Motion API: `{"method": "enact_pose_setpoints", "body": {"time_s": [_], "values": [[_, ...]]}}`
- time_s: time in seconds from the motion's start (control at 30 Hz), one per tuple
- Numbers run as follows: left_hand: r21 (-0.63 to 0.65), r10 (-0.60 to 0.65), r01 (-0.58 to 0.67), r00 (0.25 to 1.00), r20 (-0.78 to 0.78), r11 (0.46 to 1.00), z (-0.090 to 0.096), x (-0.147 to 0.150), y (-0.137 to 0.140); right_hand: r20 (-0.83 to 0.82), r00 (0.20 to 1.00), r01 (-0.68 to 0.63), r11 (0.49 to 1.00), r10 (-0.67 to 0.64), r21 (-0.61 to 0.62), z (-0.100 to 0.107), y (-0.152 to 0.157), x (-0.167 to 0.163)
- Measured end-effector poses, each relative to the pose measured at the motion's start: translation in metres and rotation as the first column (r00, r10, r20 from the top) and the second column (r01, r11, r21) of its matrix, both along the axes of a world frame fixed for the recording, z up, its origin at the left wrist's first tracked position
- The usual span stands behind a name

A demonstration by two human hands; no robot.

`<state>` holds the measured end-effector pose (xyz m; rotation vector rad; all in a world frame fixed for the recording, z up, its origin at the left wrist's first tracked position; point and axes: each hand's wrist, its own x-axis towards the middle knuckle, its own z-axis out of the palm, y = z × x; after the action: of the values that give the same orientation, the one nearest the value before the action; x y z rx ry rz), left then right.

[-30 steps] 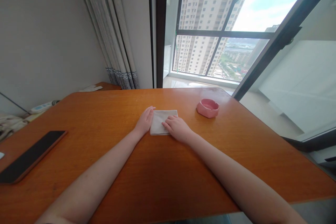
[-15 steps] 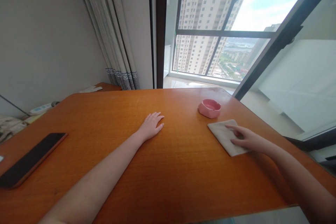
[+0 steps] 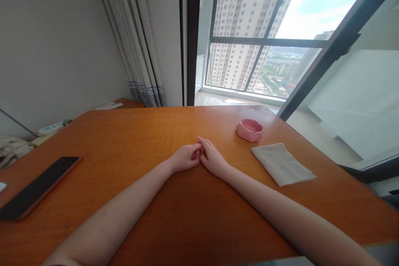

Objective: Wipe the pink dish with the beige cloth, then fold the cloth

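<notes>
Over the middle of the wooden table my two hands meet at the fingers. My left hand is closed, its fingers curled inward against the other hand. My right hand bends its fingers over the left fingertips, with one finger reaching forward; it too is closed. Whatever may lie between the fingers is hidden. A folded beige cloth lies flat to the right of my right hand, apart from it. Behind the cloth stands a pink faceted ashtray with a notched rim.
A long black pad with a brown edge lies on the table's left side. Past the left edge are a white power strip and some fabric. A grey curtain hangs behind, and a dark-framed window is beyond the far edge.
My right hand has left the cloth and moved left to meet my left hand. My left hand, flat with fingers spread before, has curled its fingers. The cloth lies uncovered.
</notes>
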<state>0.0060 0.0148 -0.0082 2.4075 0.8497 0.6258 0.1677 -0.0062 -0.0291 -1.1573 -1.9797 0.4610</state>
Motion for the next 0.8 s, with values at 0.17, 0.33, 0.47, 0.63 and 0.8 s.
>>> {"method": "enact_pose_setpoints", "body": {"time_s": [0.17,0.33,0.47,0.63,0.8], "values": [[0.071,0.062,-0.059,0.997,-0.046,0.996,-0.002,0.001,0.002,-0.053,0.996,-0.072,0.997,0.071,-0.027,0.004,0.013,-0.021],[0.136,0.07,-0.053,0.99,-0.123,0.989,-0.001,0.002,0.0,-0.008,0.995,-0.103,0.993,0.103,-0.051,0.007,0.01,-0.009],[0.111,0.054,-0.041,0.991,-0.119,0.993,0.0,0.002,-0.002,0.009,0.993,-0.114,0.992,0.114,-0.047,0.005,0.009,-0.008],[0.099,0.058,-0.046,0.991,-0.119,0.994,0.0,0.001,-0.001,0.019,0.993,-0.116,0.992,0.117,-0.043,0.006,0.01,-0.009],[0.1,0.056,-0.045,0.993,-0.107,0.994,-0.002,0.0,0.0,0.02,0.993,-0.116,0.992,0.117,-0.045,0.003,0.01,-0.009]]}}
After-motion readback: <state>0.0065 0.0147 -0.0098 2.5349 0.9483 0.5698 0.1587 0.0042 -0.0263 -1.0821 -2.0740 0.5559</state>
